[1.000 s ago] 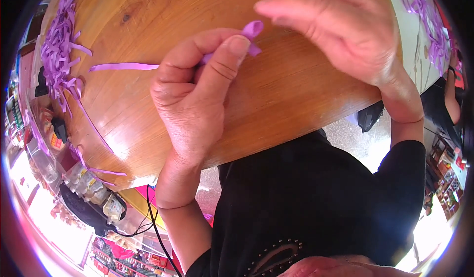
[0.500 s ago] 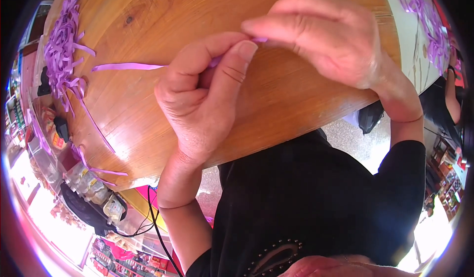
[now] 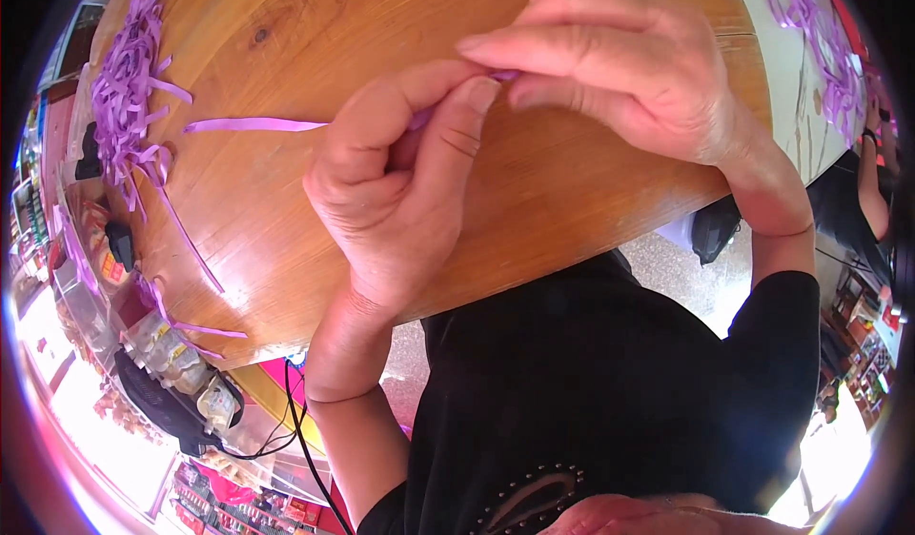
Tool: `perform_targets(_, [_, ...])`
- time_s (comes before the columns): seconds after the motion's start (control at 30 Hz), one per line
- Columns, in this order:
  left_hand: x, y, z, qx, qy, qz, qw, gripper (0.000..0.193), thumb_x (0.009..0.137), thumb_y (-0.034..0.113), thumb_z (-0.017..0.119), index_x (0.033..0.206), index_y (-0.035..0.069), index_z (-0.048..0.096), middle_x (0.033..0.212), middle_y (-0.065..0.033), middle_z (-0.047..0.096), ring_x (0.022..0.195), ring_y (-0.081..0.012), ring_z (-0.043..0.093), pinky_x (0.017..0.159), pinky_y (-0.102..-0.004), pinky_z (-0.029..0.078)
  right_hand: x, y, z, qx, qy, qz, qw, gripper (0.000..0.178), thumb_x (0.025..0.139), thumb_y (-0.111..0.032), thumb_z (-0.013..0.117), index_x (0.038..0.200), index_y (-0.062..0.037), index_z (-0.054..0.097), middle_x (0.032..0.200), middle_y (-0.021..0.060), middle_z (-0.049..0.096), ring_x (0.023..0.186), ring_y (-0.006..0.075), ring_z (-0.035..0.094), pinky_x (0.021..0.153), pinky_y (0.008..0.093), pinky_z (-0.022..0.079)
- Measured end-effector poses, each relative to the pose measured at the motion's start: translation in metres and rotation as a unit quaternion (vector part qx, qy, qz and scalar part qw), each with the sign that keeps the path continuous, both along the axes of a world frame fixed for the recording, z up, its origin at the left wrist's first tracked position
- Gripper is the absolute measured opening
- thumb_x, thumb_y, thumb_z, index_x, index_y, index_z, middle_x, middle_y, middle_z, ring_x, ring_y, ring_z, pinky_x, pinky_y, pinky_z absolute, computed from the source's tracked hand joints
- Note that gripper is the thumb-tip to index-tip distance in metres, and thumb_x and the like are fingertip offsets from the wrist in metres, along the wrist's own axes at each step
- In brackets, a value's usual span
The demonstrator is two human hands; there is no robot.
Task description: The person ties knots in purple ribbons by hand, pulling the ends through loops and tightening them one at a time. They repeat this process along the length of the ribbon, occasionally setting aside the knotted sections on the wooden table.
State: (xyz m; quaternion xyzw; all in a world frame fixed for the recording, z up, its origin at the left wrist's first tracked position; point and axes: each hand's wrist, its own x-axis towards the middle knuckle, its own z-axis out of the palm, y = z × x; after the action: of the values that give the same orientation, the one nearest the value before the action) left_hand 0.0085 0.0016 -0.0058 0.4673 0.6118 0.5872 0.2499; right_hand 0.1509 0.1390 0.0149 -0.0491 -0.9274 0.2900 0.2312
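Observation:
A thin purple ribbon strip [image 3: 250,125] runs across the wooden table [image 3: 286,30] into my left hand [image 3: 396,187]. That hand pinches the strip between thumb and forefinger. My right hand [image 3: 624,68] meets it from the right, its fingertips closed on the same strip's end, of which only a small purple bit [image 3: 505,76] shows between the fingers. Both hands hover just above the table's near edge.
A heap of purple ribbon strips [image 3: 129,97] lies at the table's far left, with loose strips trailing toward the edge. More purple strips [image 3: 820,49] lie on a pale surface at upper right, beside another person's arm [image 3: 869,168]. Jars and a black cable sit lower left.
My hands have closed together over the ribbon's end; the folded purple tip that stuck out between them is now almost hidden by the fingers.

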Motion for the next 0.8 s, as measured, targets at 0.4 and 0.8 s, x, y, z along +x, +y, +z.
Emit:
perform_targets(0.4, [-0.014, 0.003, 0.008, -0.043, 0.002, 0.058, 0.997, 0.007, 0.080, -0.001, 0.065, 0.087, 0.001, 0.065, 0.063, 0.0082, 0.051, 0.056, 0.0023, 0.038, 0.051, -0.0107, 0.030, 0.005, -0.006, 0.013, -0.041, -0.048, -0.034, 0.997, 0.015, 0.077, 0.002, 0.064, 0.091, -0.0018, 0.067, 0.083, 0.0075, 0.063, 0.073, 0.0179, 0.060, 0.063, 0.0228, 0.047])
perform_targets(0.8, [0.001, 0.008, -0.009, 0.013, -0.218, -0.053, 0.974, 0.014, 0.081, -0.002, 0.063, 0.095, 0.000, 0.062, 0.076, 0.0034, 0.059, 0.068, -0.0009, 0.050, 0.062, -0.0140, 0.041, -0.004, -0.020, 0.015, -0.262, -0.003, -0.050, 0.964, 0.016, 0.077, 0.004, 0.063, 0.091, -0.0021, 0.067, 0.078, 0.0044, 0.059, 0.075, 0.0132, 0.057, 0.065, 0.0207, 0.044])
